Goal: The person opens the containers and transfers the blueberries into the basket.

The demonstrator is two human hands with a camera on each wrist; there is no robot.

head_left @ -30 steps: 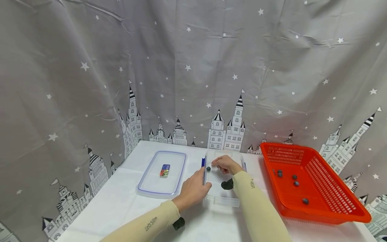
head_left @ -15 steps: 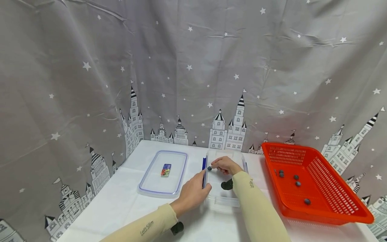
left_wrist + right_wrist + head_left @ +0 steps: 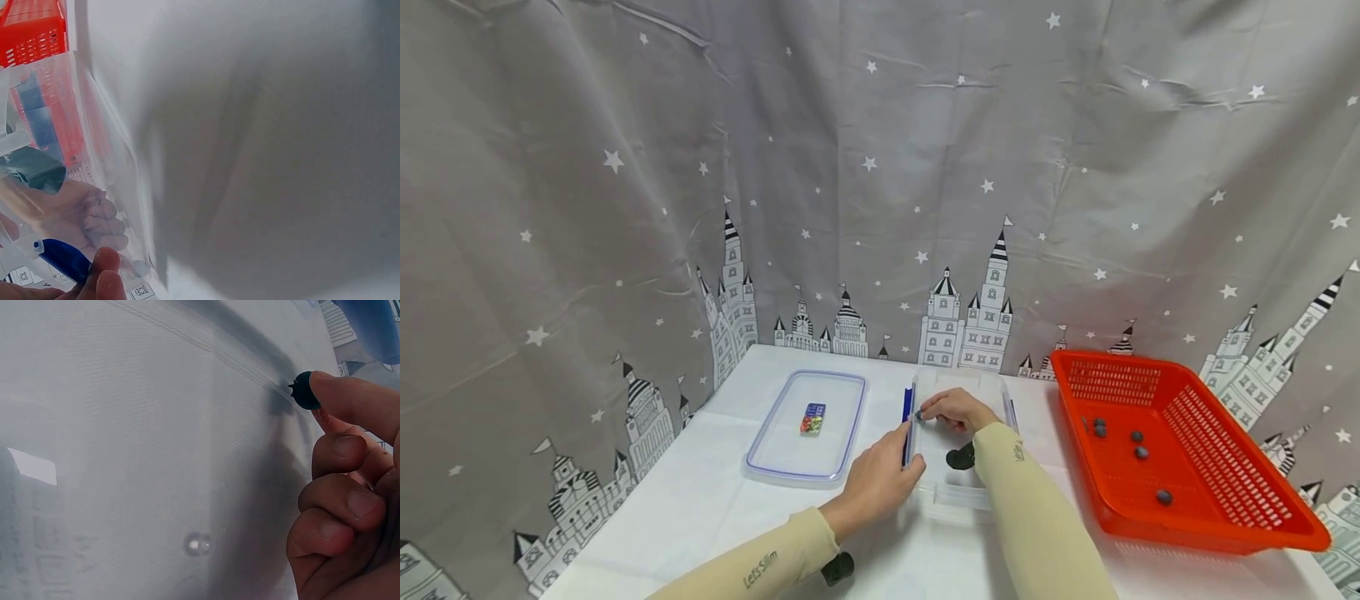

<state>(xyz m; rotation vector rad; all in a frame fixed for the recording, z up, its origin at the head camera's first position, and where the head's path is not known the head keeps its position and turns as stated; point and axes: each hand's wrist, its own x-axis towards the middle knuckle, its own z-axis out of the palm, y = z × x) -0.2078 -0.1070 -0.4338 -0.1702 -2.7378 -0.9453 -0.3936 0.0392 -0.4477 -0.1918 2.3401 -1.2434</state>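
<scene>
A clear plastic food container (image 3: 951,498) with blue latches stands on the white table. My left hand (image 3: 876,479) grips its left wall, the thumb toward the inside and the fingers outside by a raised blue latch (image 3: 65,259). Inside the container my right hand (image 3: 961,408) pinches a blueberry (image 3: 304,392) between thumb and index finger, near the left wall. Its other fingers are curled toward the palm in the right wrist view. Through the clear wall, the left wrist view shows that same right hand (image 3: 94,219).
To the left lies the container's lid (image 3: 760,458) with a blue seal and a small colourful label (image 3: 812,419). A red plastic basket (image 3: 1210,533) on the right holds several blueberries (image 3: 1141,452). Behind the table hangs a grey curtain (image 3: 880,167) with castles and stars.
The blueberry lay beside the right fingertips; the right hand has moved slightly left and now pinches it. The left hand keeps its grip on the container wall.
</scene>
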